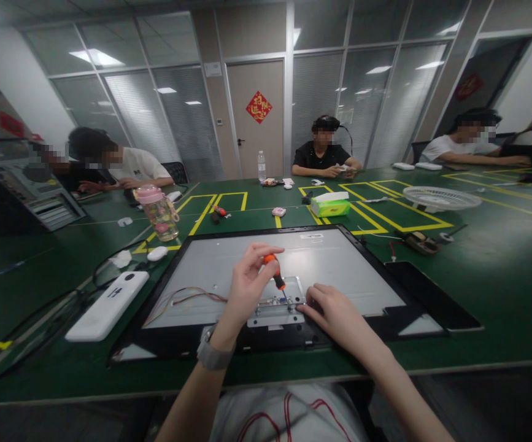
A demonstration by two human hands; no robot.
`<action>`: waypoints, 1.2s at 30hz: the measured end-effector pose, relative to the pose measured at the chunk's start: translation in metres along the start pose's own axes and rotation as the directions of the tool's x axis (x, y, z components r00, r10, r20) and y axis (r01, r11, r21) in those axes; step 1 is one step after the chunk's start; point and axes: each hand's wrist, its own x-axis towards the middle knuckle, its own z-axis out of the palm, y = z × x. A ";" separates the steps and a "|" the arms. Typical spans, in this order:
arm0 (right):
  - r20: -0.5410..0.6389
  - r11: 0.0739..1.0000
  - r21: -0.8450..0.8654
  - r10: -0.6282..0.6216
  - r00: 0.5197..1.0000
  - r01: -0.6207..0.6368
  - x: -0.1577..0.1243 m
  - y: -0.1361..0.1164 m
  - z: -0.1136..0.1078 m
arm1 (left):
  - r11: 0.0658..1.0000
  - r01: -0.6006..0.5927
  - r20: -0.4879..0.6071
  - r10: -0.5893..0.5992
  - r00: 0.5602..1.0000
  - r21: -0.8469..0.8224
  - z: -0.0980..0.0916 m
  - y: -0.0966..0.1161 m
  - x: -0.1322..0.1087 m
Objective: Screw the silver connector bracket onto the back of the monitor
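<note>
A flat monitor panel [339, 258] with a black frame lies face down on the green table in front of me. My left hand [246, 283] is closed around a small orange-handled screwdriver [273, 271], its tip pointing down at a metal bracket [275, 310] near the panel's front edge. My right hand [332, 310] rests on the panel beside the bracket, fingers curled with the tips pressing on the bracket's right end. Thin coloured wires [187, 298] run across the panel to the left of the bracket.
A white oblong device [109, 305] and black cables lie at the left. A pink-lidded bottle [161, 212], a green tissue box [331, 204], a white fan grille [440, 197] and small parts sit further back. A black strip [431, 294] lies right of the panel. Other people sit around the table.
</note>
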 end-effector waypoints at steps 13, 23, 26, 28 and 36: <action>-0.022 0.999 0.044 -0.009 1.000 0.010 -0.001 0.002 0.002 | 0.998 0.023 0.069 -0.018 0.997 -0.064 0.000 0.004 -0.001; -0.011 1.000 0.026 -0.010 1.000 0.010 -0.001 0.002 0.001 | 0.989 -0.085 -0.035 0.090 0.995 0.120 0.004 0.008 -0.001; -0.011 1.000 0.022 -0.014 1.000 0.014 -0.001 0.002 0.001 | 0.996 -0.063 0.028 0.061 0.998 0.068 0.004 0.006 -0.002; -0.022 0.999 0.023 -0.022 1.000 0.023 -0.001 0.002 0.001 | 1.000 -0.025 0.081 0.026 0.996 -0.010 0.003 0.005 -0.002; -0.035 0.998 0.051 -0.025 0.999 0.026 -0.001 0.005 0.004 | 0.998 -0.047 0.004 0.047 0.999 0.049 0.003 0.007 -0.001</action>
